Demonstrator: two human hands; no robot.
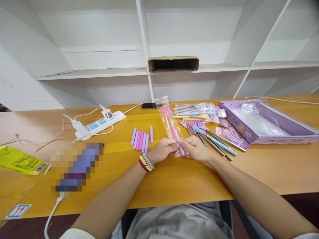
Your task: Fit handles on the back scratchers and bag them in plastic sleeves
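A pink back scratcher (174, 127) lies inside a clear plastic bag (163, 116), tilted with its claw end pointing away from me. My left hand (164, 149) pinches the bag's near part from the left. On the other side my right hand (195, 148) grips the same bag, the two thumbs almost touching over the handle. Left of my hands are several loose pink and purple handle sleeves (141, 140). To the right lie several unbagged back scratchers (216, 141) with metal rods, and behind them several bagged back scratchers (195, 112).
Purple printed cards (230, 135) lie beside an open purple box (251, 138) at the right. Leftward are a white power strip (99, 124) with cables, a blurred-out phone-like object (81, 167) and a yellow package (20, 160). A cardboard box (173, 63) sits on the white shelf (99, 73).
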